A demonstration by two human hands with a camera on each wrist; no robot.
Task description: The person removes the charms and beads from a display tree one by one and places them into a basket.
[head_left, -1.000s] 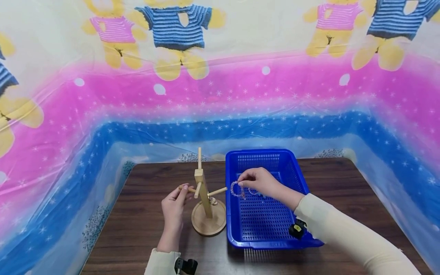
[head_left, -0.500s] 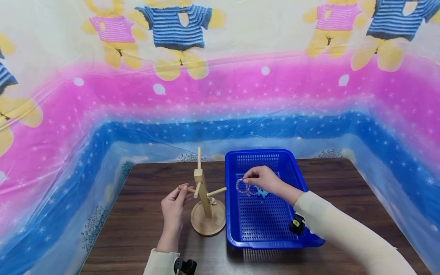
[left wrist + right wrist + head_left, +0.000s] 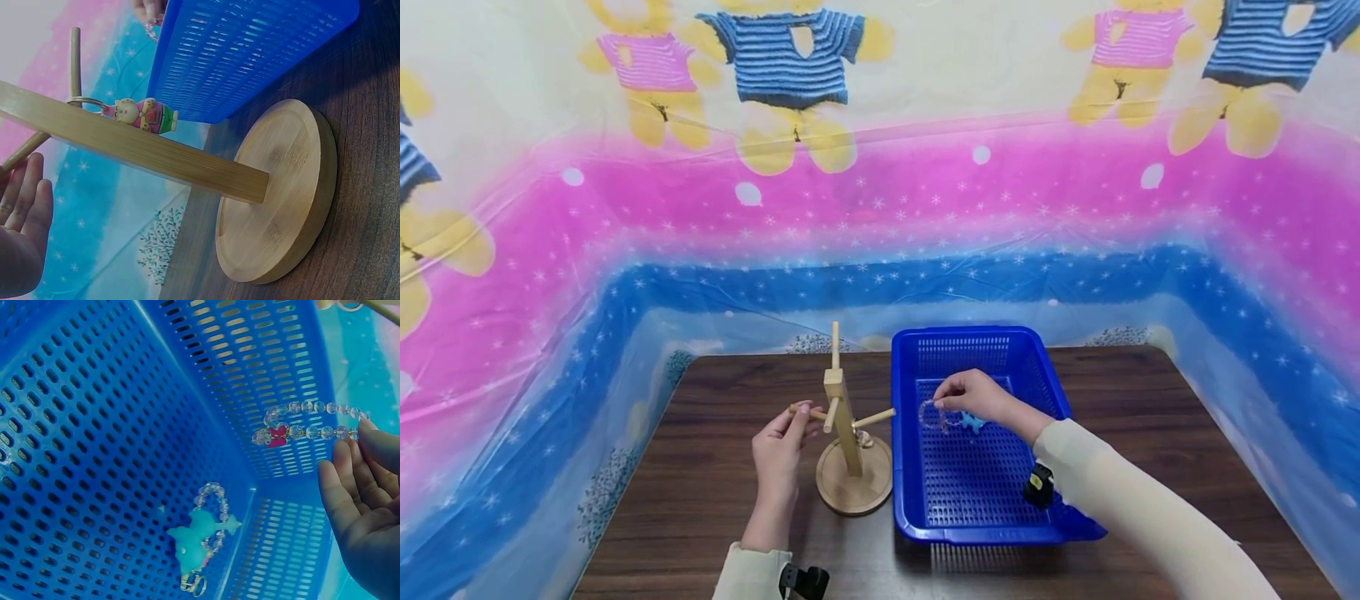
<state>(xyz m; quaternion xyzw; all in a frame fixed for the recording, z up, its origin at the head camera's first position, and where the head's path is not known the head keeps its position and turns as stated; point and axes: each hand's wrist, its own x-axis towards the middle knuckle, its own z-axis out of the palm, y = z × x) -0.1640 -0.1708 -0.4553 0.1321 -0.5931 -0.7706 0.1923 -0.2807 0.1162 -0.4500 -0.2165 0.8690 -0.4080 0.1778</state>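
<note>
A wooden peg stand with a round base stands on the table. My left hand pinches its left peg between thumb and fingers. From another peg hangs a keychain with a small pink, yellow and green cartoon figure, its metal ring round the peg. Over the blue basket, my right hand pinches a clear beaded bracelet at one end. The loop extends from the fingertips and bears a red bow charm. Below lies a turquoise keychain with a loop of beads, on the basket floor.
The basket stands just right of the stand, close to its right peg. Both rest on a dark wooden table. A printed cloth with bears hangs behind and at the sides.
My right hand has shifted slightly to the right and lower with the bracelet, and more of the turquoise keychain shows. My left hand stays at the peg.
</note>
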